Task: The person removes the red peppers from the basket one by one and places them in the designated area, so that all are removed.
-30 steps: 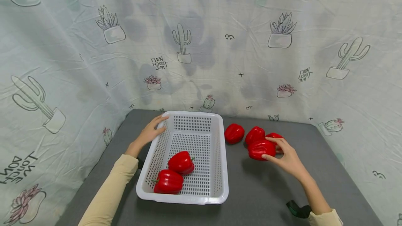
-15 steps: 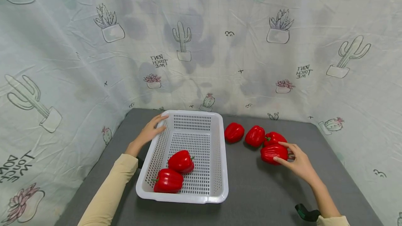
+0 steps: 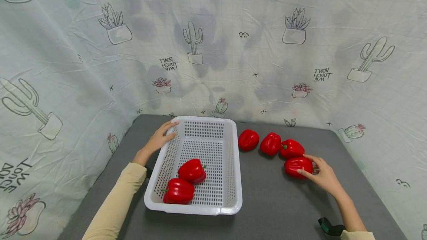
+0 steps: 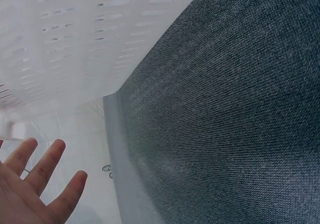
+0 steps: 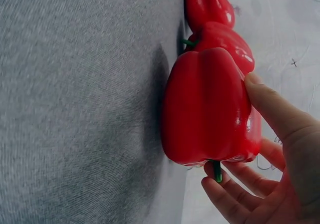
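My right hand (image 3: 325, 176) holds a red bell pepper (image 3: 297, 167) low over the grey table, at the right end of the group. In the right wrist view, the thumb (image 5: 272, 103) lies along one side of that bell pepper (image 5: 207, 106), with fingers behind it near the green stem. At the far left of the white plastic basket (image 3: 238, 166), my left hand (image 3: 158, 140) rests on the rim, two digits reaching over it. The left wrist view has its other fingers (image 4: 47, 166) straight and spread outside the slotted wall. Two red bell peppers (image 3: 192, 171) lie inside the basket's near left part.
Three more red bell peppers stand behind the held one: one right beside it (image 3: 291, 149), one farther left (image 3: 270, 144) and one by the basket's right rim (image 3: 248, 140). A cactus-print curtain (image 3: 213, 47) hangs behind the grey table (image 3: 267, 206).
My right hand has brought its bell pepper rightward and toward me, down from over the other peppers. Those behind it are now in fuller view. The left hand and basket stay put.
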`<state>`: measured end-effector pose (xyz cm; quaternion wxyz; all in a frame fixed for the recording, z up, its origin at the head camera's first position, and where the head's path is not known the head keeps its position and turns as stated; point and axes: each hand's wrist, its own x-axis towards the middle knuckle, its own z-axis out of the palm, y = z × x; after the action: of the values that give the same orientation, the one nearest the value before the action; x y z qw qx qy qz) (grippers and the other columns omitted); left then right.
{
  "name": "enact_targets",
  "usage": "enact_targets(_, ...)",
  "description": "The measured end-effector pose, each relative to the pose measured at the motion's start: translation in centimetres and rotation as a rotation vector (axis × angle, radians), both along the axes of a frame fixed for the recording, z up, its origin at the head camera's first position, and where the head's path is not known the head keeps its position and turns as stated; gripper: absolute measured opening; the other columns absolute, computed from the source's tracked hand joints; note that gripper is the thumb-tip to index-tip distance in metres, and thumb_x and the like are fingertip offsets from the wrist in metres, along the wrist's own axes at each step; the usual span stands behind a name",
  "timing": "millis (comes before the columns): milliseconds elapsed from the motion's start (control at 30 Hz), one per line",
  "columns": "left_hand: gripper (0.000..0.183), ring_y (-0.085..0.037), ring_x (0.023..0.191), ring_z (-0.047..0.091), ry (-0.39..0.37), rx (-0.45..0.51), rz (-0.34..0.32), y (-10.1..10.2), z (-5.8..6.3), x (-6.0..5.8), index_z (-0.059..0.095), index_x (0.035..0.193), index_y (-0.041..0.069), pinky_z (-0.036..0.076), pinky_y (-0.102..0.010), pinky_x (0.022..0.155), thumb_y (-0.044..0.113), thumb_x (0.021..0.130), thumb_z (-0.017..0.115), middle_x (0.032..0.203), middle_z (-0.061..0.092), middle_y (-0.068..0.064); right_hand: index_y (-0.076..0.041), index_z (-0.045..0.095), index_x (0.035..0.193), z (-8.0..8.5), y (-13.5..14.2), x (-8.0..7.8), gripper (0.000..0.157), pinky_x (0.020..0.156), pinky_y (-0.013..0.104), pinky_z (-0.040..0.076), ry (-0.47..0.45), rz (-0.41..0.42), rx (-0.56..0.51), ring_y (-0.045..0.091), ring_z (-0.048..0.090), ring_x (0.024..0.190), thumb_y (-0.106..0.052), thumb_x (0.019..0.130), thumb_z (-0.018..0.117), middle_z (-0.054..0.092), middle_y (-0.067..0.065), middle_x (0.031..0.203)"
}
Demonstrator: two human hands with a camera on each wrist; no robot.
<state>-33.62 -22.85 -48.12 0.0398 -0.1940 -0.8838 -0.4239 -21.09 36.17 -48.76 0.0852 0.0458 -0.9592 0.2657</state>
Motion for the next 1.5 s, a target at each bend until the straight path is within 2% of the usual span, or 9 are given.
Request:
enact_targets(233,0.049,-0.044,0.136,0.02,-0.014,0.008,0.005,-0.01,-0.2,-0.2,0.04,0.141,0.01,0.028,-0.066,0.097,0.023,0.095,0.052,0.152,0.016,-0.02,-0.004,0.048,0.131,-0.58,0.79,-0.2,0.066,0.067,0.037,0.046,-0.004,0.013,-0.002,0.031,0.053,0.092,-0.041,0.081,0.07,0.052,0.021,0.114)
enact_targets(533,0.05,-0.047,0.136,0.016,-0.012,0.045,-0.016,0.08,-0.19,-0.23,0.038,0.14,0.002,0.023,-0.07,0.096,0.017,0.095,0.053,0.151,0.013,-0.025,-0.004,0.045,0.133,-0.58,1.02,-0.54,0.066,0.072,0.047,0.047,-0.041,0.006,-0.006,0.036,0.053,0.097,-0.044,0.084,0.065,0.049,0.025,0.124)
enact_targets(733,0.049,-0.045,0.136,0.018,-0.016,0.017,-0.006,0.11,0.03,-0.06,0.039,0.141,0.008,0.026,-0.067,0.097,0.022,0.095,0.052,0.151,0.015,-0.022,-0.005,0.044,0.135,-0.53,0.88,-0.4,0.067,0.072,0.05,0.047,-0.05,0.008,-0.005,0.038,0.053,0.1,-0.045,0.084,0.064,0.047,0.025,0.126)
enact_targets(967,0.049,-0.045,0.136,0.019,-0.02,0.013,0.007,0.05,-0.18,-0.15,0.04,0.141,0.012,0.027,-0.067,0.097,0.024,0.095,0.051,0.152,0.015,-0.021,-0.004,0.043,0.136,-0.62,0.63,-0.23,0.068,0.075,0.056,0.045,-0.026,0.015,-0.003,0.04,0.053,0.102,-0.044,0.084,0.065,0.046,0.025,0.126)
enact_targets(1200,0.049,-0.045,0.134,0.024,-0.021,0.028,0.001,-0.03,-0.41,-0.19,0.039,0.141,0.01,0.036,-0.063,0.092,0.023,0.096,0.051,0.152,0.015,-0.02,-0.004,0.042,0.136,-0.79,0.58,-0.22,0.069,0.076,0.059,0.044,-0.003,0.02,-0.006,0.041,0.053,0.103,-0.042,0.084,0.066,0.046,0.024,0.126)
enact_targets(1500,0.05,-0.044,0.134,0.024,-0.018,0.027,0.0,0.0,-0.33,-0.09,0.04,0.141,0.011,0.034,-0.064,0.093,0.024,0.095,0.052,0.152,0.016,-0.019,-0.003,0.045,0.133,-0.03,0.21,-0.62,0.065,0.077,0.061,0.043,0.043,0.034,0.018,0.043,0.049,0.107,-0.04,0.084,0.066,0.046,0.024,0.125)
